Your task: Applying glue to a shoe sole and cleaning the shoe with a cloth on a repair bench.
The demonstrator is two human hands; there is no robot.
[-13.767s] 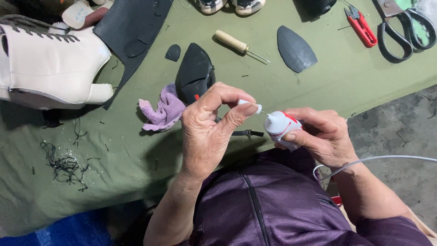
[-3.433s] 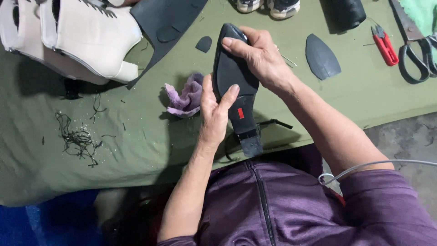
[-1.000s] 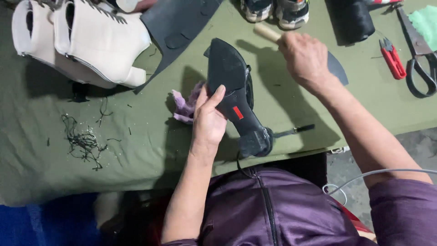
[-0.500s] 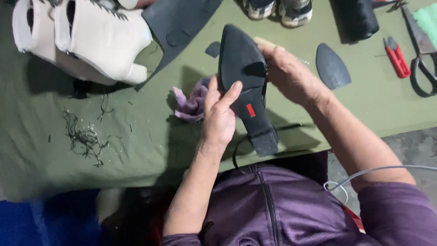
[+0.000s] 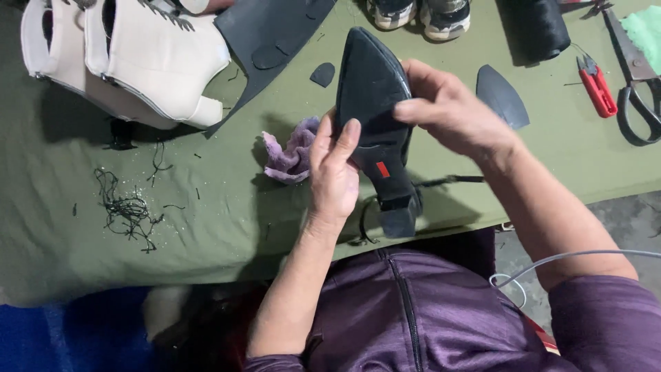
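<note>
A black high-heeled shoe [image 5: 375, 117] is being held sole-up above the green tabletop [image 5: 206, 207], toe pointed away from the body, heel nearest the purple jacket [image 5: 413, 310]. The sole is looking fitted and smooth, with a small red tag showing near the arch; whether any bonding or trimming is left cannot be told.

The left hand [image 5: 334, 176] is being clamped on the shoe's waist from the left, thumb laid across the sole. The right hand [image 5: 447, 114] is being closed over the forepart from the right, fingers curled on the sole edge, wrist bent inward.

Left of the shoe, a lilac rag [image 5: 292, 151] is lying; further left, white boots [image 5: 131, 62] and thread scraps [image 5: 127, 210]. Right of it, a spare sole piece [image 5: 502, 96] and red snips [image 5: 595, 86] are resting.
</note>
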